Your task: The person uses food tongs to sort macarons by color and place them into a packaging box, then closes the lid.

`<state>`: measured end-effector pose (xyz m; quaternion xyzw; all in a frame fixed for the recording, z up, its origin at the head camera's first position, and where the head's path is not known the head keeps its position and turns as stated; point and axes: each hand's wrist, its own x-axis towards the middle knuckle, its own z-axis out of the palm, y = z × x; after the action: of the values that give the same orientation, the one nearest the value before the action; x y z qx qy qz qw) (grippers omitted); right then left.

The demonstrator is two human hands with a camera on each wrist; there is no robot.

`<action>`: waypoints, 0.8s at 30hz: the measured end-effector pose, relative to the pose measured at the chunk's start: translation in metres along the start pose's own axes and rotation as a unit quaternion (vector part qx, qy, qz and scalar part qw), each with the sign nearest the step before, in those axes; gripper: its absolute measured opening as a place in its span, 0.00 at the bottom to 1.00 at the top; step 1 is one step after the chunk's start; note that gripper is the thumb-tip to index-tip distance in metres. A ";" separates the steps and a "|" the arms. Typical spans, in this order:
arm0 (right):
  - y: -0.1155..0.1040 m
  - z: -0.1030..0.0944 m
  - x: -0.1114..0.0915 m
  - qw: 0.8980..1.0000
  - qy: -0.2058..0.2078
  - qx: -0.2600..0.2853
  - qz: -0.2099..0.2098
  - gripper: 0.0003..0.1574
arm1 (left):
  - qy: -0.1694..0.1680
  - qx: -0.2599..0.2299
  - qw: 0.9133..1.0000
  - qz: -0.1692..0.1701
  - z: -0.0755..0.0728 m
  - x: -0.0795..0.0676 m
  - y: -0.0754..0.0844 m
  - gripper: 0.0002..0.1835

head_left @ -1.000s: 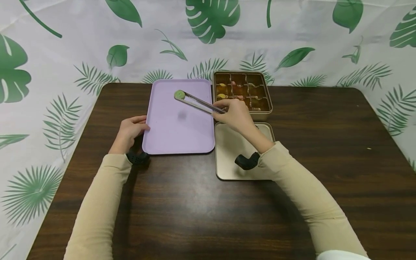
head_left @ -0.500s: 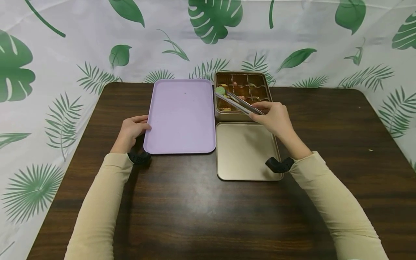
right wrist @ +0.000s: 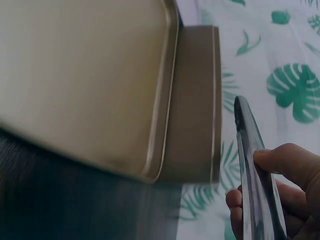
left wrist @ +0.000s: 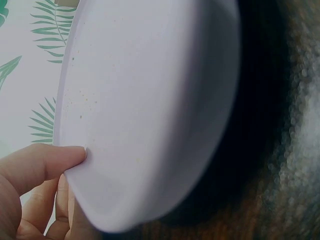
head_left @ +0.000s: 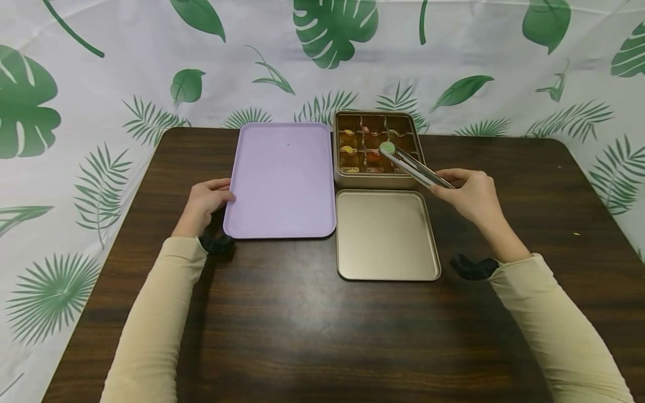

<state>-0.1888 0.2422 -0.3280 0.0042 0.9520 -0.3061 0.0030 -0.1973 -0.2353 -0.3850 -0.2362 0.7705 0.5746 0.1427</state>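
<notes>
My left hand (head_left: 204, 200) pinches the left rim of a lilac tray (head_left: 282, 184); in the left wrist view the thumb (left wrist: 65, 157) lies over the rim, with other fingers below it. My right hand (head_left: 471, 193) grips metal tongs (head_left: 419, 169). Between the tips of the tongs is a round green piece that looks like a macaron (head_left: 387, 148). It hangs over the right part of a gold tin (head_left: 373, 181), whose divided insert has several compartments with yellow and pink pieces in some. The right wrist view shows the tongs (right wrist: 255, 185) under my thumb, but not the green piece.
A flat gold lid or tray (head_left: 388, 235) lies in front of the tin, beside the lilac tray. All stand on a dark wooden table (head_left: 302, 324). Behind hangs a white cloth (head_left: 232, 50) with green leaves. A small pale scrap (head_left: 576, 234) lies at the right.
My right hand has moved right, carrying the tongs and the green piece from above the lilac tray to above the tin. My left hand stays at the tray's rim.
</notes>
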 end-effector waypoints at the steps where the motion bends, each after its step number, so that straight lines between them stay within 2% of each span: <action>1: 0.003 -0.001 -0.001 1.000 0.001 -0.002 0.002 0.27 | 0.001 0.000 1.000 0.000 0.000 0.000 0.000 0.31; 12: 0.028 -0.012 -0.012 1.000 0.000 -0.017 0.024 0.31 | 0.001 -0.002 1.000 0.002 0.000 -0.001 0.000 0.31; 24: 0.038 -0.015 -0.016 0.999 0.006 -0.023 0.024 0.31 | 0.001 0.002 1.000 0.003 0.001 -0.001 0.000 0.31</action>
<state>-0.1722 0.2816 -0.3375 0.0291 0.9584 -0.2839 0.0052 -0.1969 -0.2345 -0.3844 -0.2341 0.7729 0.5729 0.1402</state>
